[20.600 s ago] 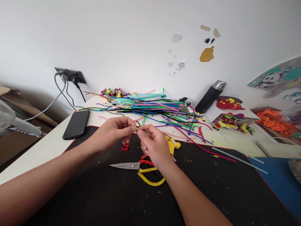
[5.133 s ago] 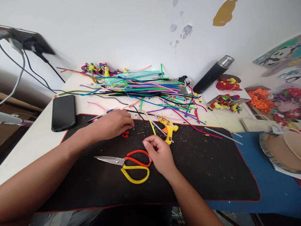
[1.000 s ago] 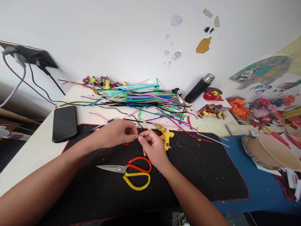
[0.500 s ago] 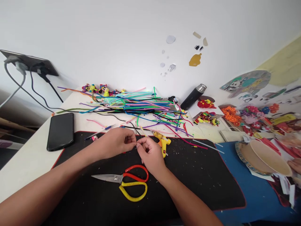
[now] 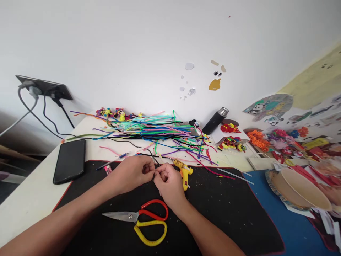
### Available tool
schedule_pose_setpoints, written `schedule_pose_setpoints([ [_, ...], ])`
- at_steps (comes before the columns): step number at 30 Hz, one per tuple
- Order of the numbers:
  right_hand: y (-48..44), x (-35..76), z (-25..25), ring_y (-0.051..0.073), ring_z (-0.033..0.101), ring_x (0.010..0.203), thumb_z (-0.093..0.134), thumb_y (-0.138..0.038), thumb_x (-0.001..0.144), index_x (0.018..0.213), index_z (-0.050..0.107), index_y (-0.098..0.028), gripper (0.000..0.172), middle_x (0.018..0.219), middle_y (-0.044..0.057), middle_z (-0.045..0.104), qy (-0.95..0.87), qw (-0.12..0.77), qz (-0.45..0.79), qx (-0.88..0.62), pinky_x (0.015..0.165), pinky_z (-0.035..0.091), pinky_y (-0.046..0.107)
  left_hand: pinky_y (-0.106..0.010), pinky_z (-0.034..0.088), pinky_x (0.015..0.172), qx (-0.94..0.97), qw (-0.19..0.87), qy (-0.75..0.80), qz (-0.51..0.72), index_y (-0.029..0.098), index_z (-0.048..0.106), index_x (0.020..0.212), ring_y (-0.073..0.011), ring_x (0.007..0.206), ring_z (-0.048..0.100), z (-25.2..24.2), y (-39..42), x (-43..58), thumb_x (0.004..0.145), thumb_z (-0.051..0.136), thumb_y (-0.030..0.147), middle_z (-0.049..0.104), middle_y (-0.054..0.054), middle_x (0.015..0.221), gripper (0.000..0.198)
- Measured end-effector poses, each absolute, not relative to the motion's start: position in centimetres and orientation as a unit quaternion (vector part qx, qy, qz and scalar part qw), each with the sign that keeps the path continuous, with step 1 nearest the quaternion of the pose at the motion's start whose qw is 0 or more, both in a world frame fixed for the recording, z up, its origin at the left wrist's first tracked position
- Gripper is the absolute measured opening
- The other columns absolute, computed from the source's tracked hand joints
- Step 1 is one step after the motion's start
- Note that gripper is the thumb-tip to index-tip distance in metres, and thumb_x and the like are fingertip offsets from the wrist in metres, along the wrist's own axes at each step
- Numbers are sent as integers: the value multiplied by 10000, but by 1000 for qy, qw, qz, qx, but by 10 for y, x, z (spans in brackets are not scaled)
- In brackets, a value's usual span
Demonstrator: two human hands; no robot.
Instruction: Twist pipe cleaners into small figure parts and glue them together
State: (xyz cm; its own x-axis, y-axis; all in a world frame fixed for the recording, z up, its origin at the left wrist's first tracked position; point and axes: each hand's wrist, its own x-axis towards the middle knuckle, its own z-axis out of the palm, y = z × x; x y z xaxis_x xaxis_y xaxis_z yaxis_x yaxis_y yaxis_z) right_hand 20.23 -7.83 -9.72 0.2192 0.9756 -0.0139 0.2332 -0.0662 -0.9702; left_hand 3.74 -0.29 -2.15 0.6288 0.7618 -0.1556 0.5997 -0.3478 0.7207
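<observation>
My left hand [image 5: 134,173] and my right hand [image 5: 167,181] meet fingertip to fingertip over the black mat [image 5: 226,209], both pinched on a tiny piece too small to make out. Scissors [image 5: 144,219] with one red and one yellow handle lie on the mat just in front of my hands. A yellow glue gun [image 5: 184,172] lies right beside my right hand. Behind them a heap of coloured pipe cleaners [image 5: 160,128] covers the white table [image 5: 32,195].
A black phone [image 5: 69,160] lies at the left. A dark flask [image 5: 215,121] leans by the wall. Finished bright craft pieces [image 5: 258,139] and paper plates [image 5: 301,183] crowd the right side. Cables hang from a wall socket [image 5: 44,87].
The view has tilted upward, so everything sits lower in the picture. My hands stay joined at the fingertips, held a little closer together than one second ago.
</observation>
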Motion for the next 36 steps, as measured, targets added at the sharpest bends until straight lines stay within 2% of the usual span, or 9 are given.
schedule_pose_setpoints([
  [4, -78, 203, -103, 109, 363, 382, 708, -395, 867, 803, 617, -240, 190, 471, -116, 393, -485, 482, 389, -618, 403, 274, 240, -299, 359, 629, 811, 393, 421, 107, 234, 600, 735, -187, 655, 549, -22, -4, 39, 763, 565, 335, 641, 8, 699, 110],
  [9, -79, 206, -95, 95, 340, 350, 720, -467, 912, 848, 624, -234, 260, 463, -122, 421, -458, 488, 457, -585, 374, 259, 226, -294, 363, 618, 801, 412, 418, 120, 230, 613, 748, -181, 646, 546, -25, -1, 38, 790, 585, 367, 629, 18, 683, 146],
  [14, -80, 207, -87, 90, 380, 341, 733, -525, 935, 918, 642, -225, 314, 498, -119, 451, -436, 509, 487, -560, 361, 273, 217, -284, 377, 612, 787, 428, 418, 150, 221, 625, 752, -167, 641, 525, -26, 0, 37, 812, 585, 382, 615, 25, 685, 176],
  [27, -77, 208, -90, 84, 394, 352, 733, -510, 938, 915, 634, -222, 305, 508, -115, 471, -436, 511, 486, -559, 373, 270, 215, -272, 375, 599, 782, 430, 422, 160, 213, 643, 762, -161, 632, 520, -27, -1, 39, 801, 592, 378, 607, 28, 662, 177],
  [36, -78, 204, -96, 81, 362, 356, 695, -394, 934, 860, 611, -228, 200, 482, -131, 433, -440, 523, 456, -571, 394, 267, 218, -270, 369, 606, 755, 480, 420, 151, 202, 655, 794, -154, 646, 490, -32, 0, 38, 819, 609, 421, 578, 38, 676, 226],
])
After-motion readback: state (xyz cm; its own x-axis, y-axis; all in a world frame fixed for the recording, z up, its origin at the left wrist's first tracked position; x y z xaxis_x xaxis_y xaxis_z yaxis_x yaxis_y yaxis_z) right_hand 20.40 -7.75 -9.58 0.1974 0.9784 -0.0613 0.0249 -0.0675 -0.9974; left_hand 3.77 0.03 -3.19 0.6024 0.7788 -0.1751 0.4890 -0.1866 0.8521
